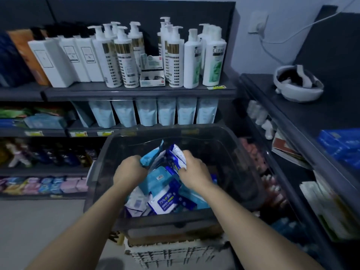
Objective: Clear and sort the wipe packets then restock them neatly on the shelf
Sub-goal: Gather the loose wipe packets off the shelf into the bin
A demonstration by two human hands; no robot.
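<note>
Wipe packets (165, 184) under both hands.

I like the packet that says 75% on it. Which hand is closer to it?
Right, though only slightly. The right hand is just above and right of the 75% packet; the left hand is up and farther left, holding a teal packet.

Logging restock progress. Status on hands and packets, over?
Left hand grips teal packet. Right hand grips white-and-blue packet. Both over the bin, more packets loose inside. Nothing in the way.
</note>
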